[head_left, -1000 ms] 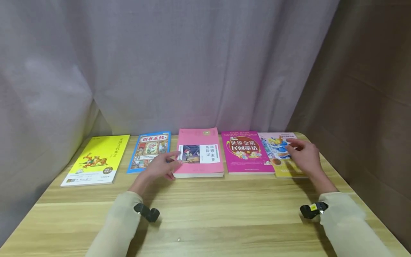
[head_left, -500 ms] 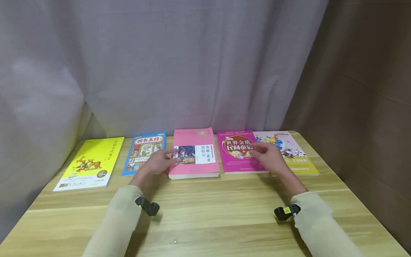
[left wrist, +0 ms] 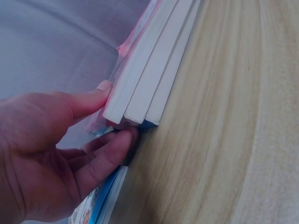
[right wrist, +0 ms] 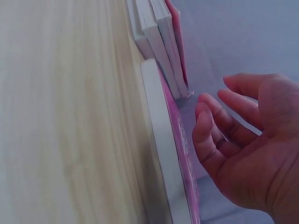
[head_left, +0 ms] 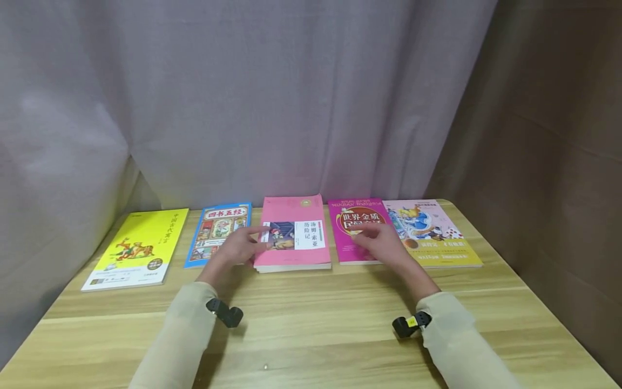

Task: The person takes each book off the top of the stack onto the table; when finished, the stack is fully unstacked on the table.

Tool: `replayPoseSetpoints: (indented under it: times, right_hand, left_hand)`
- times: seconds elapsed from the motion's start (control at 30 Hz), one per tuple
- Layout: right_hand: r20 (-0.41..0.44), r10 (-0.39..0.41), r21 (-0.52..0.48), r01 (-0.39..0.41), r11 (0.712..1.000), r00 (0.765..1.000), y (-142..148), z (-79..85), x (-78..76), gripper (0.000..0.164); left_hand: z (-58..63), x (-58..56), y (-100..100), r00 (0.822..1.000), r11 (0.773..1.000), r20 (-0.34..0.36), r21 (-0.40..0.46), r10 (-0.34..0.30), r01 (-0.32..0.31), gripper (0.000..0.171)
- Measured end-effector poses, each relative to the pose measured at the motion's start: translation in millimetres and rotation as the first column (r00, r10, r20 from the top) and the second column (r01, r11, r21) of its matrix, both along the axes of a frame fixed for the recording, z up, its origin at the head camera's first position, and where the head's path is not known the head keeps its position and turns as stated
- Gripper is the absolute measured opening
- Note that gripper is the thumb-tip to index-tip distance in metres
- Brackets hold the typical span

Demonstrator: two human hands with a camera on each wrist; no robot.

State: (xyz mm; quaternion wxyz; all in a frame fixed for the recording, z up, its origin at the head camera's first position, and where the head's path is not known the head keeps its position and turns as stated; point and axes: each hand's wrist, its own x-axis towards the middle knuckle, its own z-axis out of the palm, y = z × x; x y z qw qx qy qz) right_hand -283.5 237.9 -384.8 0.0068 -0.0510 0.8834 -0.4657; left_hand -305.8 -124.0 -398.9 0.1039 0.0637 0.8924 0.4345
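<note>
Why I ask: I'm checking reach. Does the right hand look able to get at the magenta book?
Probably yes: the right hand holds nothing and hangs just above the magenta book, with nothing lying on it.

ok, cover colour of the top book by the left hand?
The top book is mostly pink; clearest in the head view.
</note>
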Motion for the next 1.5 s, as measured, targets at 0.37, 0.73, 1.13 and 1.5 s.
replayPoseSetpoints:
  times: [0.37,0.73,1.13,1.5]
  right_hand:
    - [0.049,0.101,-0.108,-0.096,0.99,0.994,-24,-8.9,-1.2,0.042]
    - [0.053,0.164,-0.19,-0.151,0.97,0.985,-46,-14.9,-3.7,0.039]
    - [0.065,0.137,-0.148,-0.126,0.981,0.988,-59,-22.5,-8.0,0.04]
    - [0.141,0.117,-0.044,-0.112,0.993,0.983,-63,-20.0,-11.6,0.047]
  left_hand:
    - [1.0,2.8,-4,0.998,0.999,0.009,-0.006,0.054,-0.054,0.057]
    - [-0.1,9.0,-7,0.996,0.996,0.022,-0.001,0.091,-0.091,0.056]
    - [-6.2,21.5,-22,0.997,0.988,0.068,0.144,0.048,-0.057,0.064]
    - [-13.7,31.0,-37,0.99,0.959,0.141,0.281,-0.018,-0.023,0.075]
